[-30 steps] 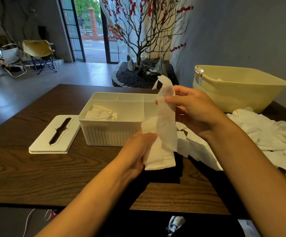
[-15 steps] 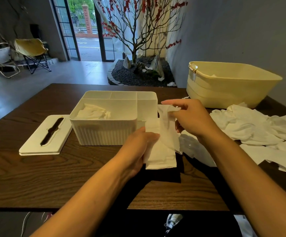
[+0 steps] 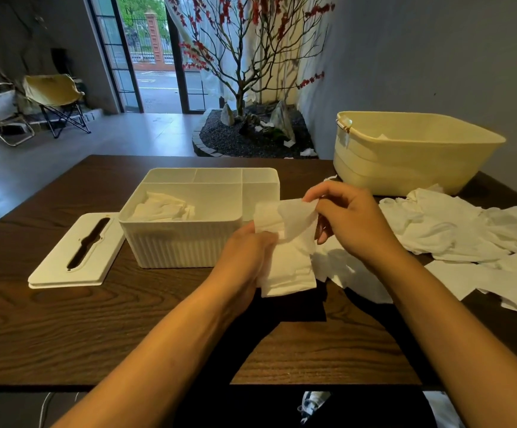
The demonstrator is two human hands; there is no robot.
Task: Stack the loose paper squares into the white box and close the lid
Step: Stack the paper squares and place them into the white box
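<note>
The white ribbed box point(image 3: 189, 242) stands open on the dark wooden table point(image 3: 65, 319), with crumpled paper squares point(image 3: 161, 206) in its large compartment. Its slotted white lid point(image 3: 78, 251) lies flat to the left of it. Just right of the box, my left hand point(image 3: 245, 257) grips a folded stack of paper squares point(image 3: 288, 267). My right hand point(image 3: 350, 217) pinches the top edge of a thin sheet point(image 3: 297, 217) and bends it over that stack. Many loose paper squares point(image 3: 455, 233) lie spread on the table at the right.
A cream plastic tub point(image 3: 411, 152) sits at the back right of the table. Beyond the table are a planter with a red-blossomed tree point(image 3: 245, 57), folding chairs point(image 3: 56, 100) and a glass door. The table's front edge runs near my forearms.
My right hand has brought the raised sheet down from above the box onto the stack. The left hand kept its hold on the stack.
</note>
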